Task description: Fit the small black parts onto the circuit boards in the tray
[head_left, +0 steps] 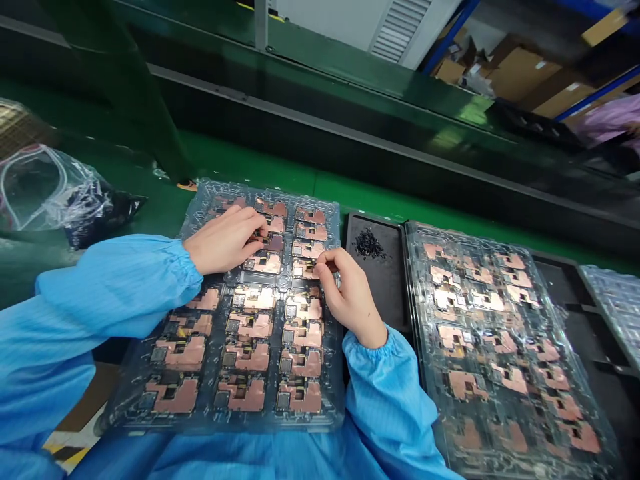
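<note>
A clear plastic tray point(125, 400) lies in front of me, its pockets filled with several copper-coloured circuit boards point(247, 327). My left hand point(225, 240) rests on the tray's upper part, fingers curled onto a board in the middle column. My right hand point(350, 293) sits at the tray's right edge, its fingertips pinched on a board in the right column. Whether a small part lies in that pinch is hidden. Both arms wear blue sleeves.
A black tray point(385, 293) with a small pile of tiny dark parts point(369, 244) stands right of my hand. Beyond it lies a second clear tray of boards point(505, 347), then another tray point(615, 300). A plastic bag point(55, 190) sits at left on the green conveyor point(280, 173).
</note>
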The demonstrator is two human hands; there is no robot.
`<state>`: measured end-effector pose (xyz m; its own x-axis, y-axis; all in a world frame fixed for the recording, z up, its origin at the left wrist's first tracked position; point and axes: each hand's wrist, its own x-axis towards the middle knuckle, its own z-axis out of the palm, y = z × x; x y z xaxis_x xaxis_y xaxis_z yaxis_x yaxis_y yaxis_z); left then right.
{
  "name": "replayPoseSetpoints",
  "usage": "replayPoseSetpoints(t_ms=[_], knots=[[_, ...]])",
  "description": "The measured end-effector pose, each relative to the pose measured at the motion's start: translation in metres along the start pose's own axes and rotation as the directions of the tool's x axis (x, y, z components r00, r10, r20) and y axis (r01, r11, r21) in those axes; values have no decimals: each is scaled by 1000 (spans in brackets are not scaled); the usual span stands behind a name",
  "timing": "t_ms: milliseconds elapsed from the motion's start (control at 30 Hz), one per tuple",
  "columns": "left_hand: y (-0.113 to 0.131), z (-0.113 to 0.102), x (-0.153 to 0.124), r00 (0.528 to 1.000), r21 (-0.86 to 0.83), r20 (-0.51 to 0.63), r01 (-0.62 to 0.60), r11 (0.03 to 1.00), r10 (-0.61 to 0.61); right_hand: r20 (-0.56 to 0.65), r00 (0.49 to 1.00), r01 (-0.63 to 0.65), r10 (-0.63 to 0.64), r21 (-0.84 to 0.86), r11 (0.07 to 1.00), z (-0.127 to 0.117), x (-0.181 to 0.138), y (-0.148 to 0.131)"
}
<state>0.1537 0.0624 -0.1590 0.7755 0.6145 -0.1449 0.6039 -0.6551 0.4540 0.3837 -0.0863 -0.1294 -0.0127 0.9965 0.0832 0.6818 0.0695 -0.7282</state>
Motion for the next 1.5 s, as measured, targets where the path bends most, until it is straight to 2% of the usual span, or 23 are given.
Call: replayPoseSetpoints(t_ms=[100, 167, 267, 433, 633, 833, 1033, 1167, 1233, 1367, 1500], knots=[[5, -6, -2, 1000, -104, -27, 5, 995, -8, -11, 1000, 10, -9, 68, 998, 5, 0, -3], [13, -9, -5, 998, -185, -56, -34, 982, 24, -13, 1000, -10, 12, 161, 987, 10, -1, -4], [29, -11, -12, 994, -271, -59, -105, 957, 92, 23, 995, -100, 98, 314, 944, 20, -3, -6], [50, -10, -19, 991, -335, -57, -130, 933, 118, 52, 979, -199, 199, 470, 860, 30, -4, -6], [53, -9, -22, 992, -350, -64, -121, 929, 106, 9, 979, -190, 206, 429, 883, 30, -3, -9], [54, -8, -23, 992, -357, -78, -117, 927, 95, 22, 979, -192, 203, 447, 874, 30, -4, -12], [59, -11, -25, 997, -410, -26, -74, 909, 70, -2, 981, -178, 192, 366, 913, 30, -5, -14], [61, -12, -27, 997, -419, -31, -83, 904, 78, -33, 982, -164, 186, 339, 926, 31, -5, -14], [61, -12, -28, 996, -431, -42, -93, 898, 83, 1, 976, -199, 218, 412, 889, 31, -5, -14], [59, -10, -28, 996, -458, -56, -90, 884, 72, 119, 954, -290, 276, 601, 745, 30, -3, -12], [59, -10, -28, 996, -479, -44, -84, 874, 71, 174, 943, -325, 282, 654, 683, 29, -2, -11]])
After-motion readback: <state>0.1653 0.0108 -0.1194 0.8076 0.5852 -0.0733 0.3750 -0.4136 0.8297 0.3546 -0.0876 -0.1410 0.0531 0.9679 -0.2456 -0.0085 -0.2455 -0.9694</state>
